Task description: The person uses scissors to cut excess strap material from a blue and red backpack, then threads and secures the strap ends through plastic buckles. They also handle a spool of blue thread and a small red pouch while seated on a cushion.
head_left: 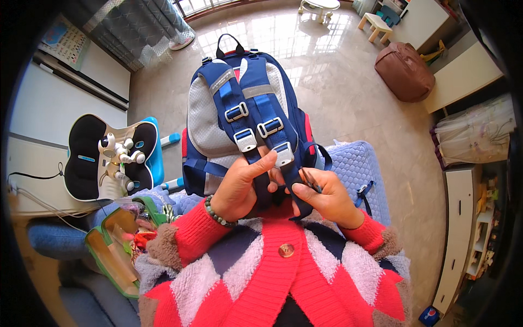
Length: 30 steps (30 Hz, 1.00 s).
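A navy blue backpack (200,125) with grey mesh padding and red side edges stands in front of me, its shoulder straps facing me. Down each strap run white-rimmed buckles, among them a lower left buckle (245,140) and a lower right buckle (283,155). My left hand (239,182), a beaded bracelet at its wrist, is closed on the navy webbing just below the buckles. My right hand (327,197) pinches the webbing strap (294,188) hanging under the right buckle. A small dark object (309,181) also shows between its fingers; its kind is unclear.
A quilted light blue pad (354,163) lies under and right of the backpack. At left are a black-and-white seat (86,147) with a white toy robot (117,158) and a green-edged container (111,240) of small items. A brown bag (404,72) sits on the tiled floor, far right.
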Available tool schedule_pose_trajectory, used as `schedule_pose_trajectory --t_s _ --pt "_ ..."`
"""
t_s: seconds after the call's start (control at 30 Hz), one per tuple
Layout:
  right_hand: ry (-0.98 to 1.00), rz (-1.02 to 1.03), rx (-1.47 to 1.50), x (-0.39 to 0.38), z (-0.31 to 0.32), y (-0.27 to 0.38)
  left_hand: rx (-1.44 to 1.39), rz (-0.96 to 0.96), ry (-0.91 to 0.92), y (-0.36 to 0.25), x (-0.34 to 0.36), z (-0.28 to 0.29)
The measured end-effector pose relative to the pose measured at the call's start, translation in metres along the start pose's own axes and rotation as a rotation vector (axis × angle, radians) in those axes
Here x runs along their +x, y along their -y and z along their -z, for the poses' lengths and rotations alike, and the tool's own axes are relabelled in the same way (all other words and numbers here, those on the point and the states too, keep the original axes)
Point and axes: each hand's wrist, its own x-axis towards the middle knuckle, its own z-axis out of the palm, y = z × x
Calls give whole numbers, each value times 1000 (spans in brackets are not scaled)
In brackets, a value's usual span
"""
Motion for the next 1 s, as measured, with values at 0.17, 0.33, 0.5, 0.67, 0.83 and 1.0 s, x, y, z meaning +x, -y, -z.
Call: schedule_pose_trajectory --t_s 0.17,0.33,0.5,0.67,0.83,1.0 --pt "-9 93 -203 6 -5 1 -27 -45 -65 -3 1 -5" --pt "-44 255 -341 10 -8 -3 30 -98 -77 -4 2 -7" --pt "-24 286 -529 7 1 -16 151 -161 -70 1 1 -6" --pt "-78 416 -225 20 16 -12 311 -102 -187 9 -7 -6" --pt "-281 -20 273 84 54 14 534 -86 -54 14 -24 -5" --pt "-3 -4 428 141 41 38 1004 -292 308 18 -38 0"
